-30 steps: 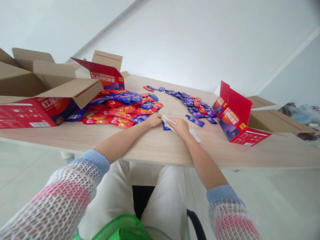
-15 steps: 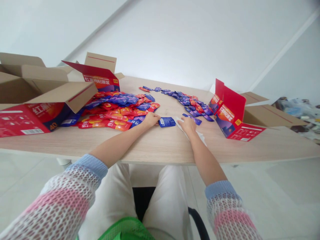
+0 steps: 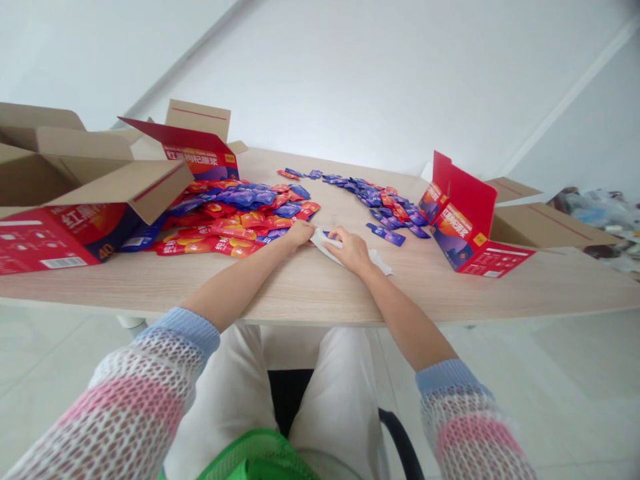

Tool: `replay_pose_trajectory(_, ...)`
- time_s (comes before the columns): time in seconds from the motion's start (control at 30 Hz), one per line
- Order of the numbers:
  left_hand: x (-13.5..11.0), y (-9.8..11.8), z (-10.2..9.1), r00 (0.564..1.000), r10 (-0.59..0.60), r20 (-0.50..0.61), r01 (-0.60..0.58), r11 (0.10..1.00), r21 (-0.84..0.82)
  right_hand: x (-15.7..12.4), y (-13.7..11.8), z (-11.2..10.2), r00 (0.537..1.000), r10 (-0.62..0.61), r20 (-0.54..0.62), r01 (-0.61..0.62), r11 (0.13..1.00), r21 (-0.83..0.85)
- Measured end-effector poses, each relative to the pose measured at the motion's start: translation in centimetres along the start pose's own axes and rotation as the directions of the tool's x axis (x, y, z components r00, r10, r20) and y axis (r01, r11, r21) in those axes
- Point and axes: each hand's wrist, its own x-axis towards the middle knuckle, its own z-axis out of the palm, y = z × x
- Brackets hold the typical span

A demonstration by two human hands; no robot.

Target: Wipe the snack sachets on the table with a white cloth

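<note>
White cloth [image 3: 324,247] is pinched by curled right hand [image 3: 351,251], just right of the sachet pile [image 3: 243,212]; left hand [image 3: 300,233] is half-curled at pile's edge, hold hidden. Cloth judged light, limp; best gripped bunched.

Both hands [image 3: 353,253] are at a white cloth [image 3: 381,263] beside sachets [image 3: 234,229].
</note>
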Motion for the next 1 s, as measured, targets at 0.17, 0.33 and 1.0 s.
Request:
replay_pose_trajectory(0.17, -0.3, 0.2, 0.0, 0.998, -0.046, 0.05, 0.05, 0.996, -0.078, 0.4, 0.6, 0.3, 0.993, 0.06, 0.097, -0.049, 0.993, -0.109)
replay_pose_trajectory(0.33, -0.3, 0.4, 0.0, 0.995, -0.067, 0.078, 0.076, 0.991, -0.11, 1.0, 2.4, 0.5, 0.969, 0.24, 0.065, -0.227, 0.96, -0.164)
replay_pose_trajectory(1.0, -0.1, 0.8, 0.3, 0.99, -0.116, 0.075, 0.109, 0.989, 0.098, 1.5, 7.6, -0.4, 0.777, 0.571, -0.266, -0.596, 0.803, -0.02)
